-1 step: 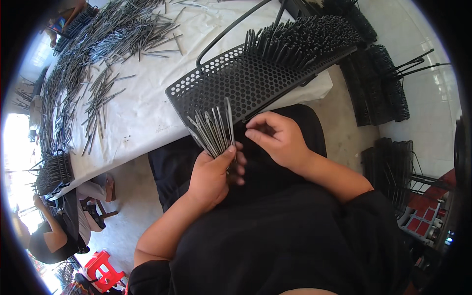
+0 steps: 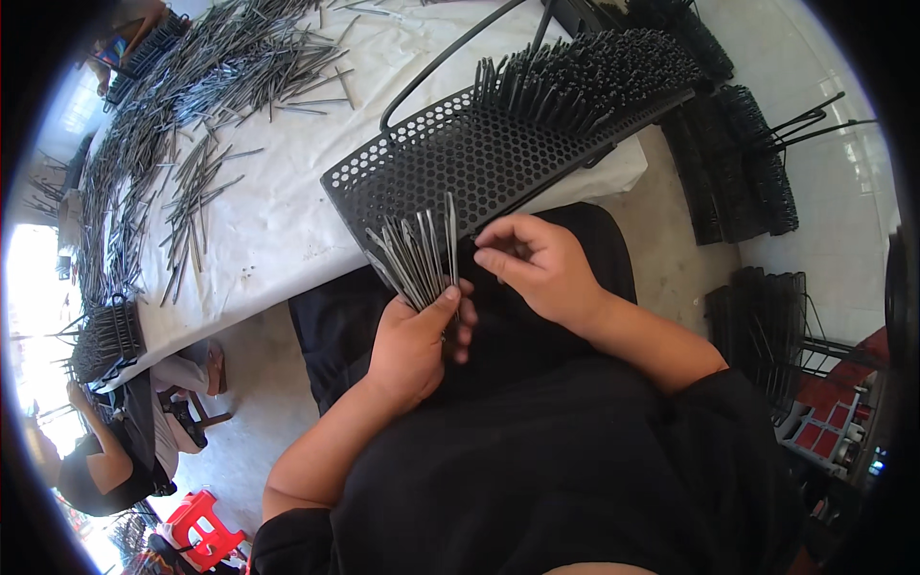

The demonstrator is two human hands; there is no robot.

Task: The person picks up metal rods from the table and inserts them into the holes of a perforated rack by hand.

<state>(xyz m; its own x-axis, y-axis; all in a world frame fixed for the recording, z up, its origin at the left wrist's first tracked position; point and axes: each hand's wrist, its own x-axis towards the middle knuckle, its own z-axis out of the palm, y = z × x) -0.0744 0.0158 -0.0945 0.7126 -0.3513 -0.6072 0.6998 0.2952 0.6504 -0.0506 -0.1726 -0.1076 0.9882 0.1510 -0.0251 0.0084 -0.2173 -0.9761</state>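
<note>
Left hand point(image 2: 414, 337): we clasp fanned rods point(image 2: 414, 264), fingers wrapped round lower ends, tips toward black tray point(image 2: 422, 177). Right hand point(image 2: 541, 261) just beside, half curled; we cannot tell if it holds anything. Farther: white table point(image 2: 287, 196), rod heap point(image 2: 230, 72).

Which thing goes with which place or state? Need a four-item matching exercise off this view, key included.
Things
1. Tray
2. Stool
3. Left grip
4. Loose rods

Places and states
A. Closed around a bunch of thin rods
B. Full of holes, with black rods crowded toward its right end
C. Spread over the left part of the white cover
D. Red, at the lower left of the picture

Pairs: 1-B, 2-D, 3-A, 4-C
</note>
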